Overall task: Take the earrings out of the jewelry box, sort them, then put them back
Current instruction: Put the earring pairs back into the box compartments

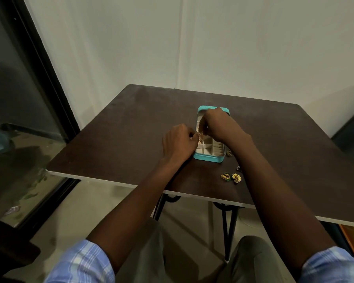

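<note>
A small teal jewelry box (pixel 208 157) lies open on the dark table (pixel 131 127), its cream compartments showing. My left hand (pixel 178 142) and my right hand (pixel 219 124) meet over the box's left side, both pinching a gold earring (pixel 200 136) between the fingertips. Two gold and green earrings (pixel 231 177) lie on the table in front of the box, beside my right forearm. Another earring (pixel 230 153) peeks out just right of the box, and a small dark one (pixel 238 168) sits by my arm. My right hand hides part of the box lid.
The table's near edge (pixel 110 181) runs diagonally above my lap, with black metal legs (pixel 229 225) below. A white wall stands behind. A dark-framed glass door (pixel 29 99) fills the left side.
</note>
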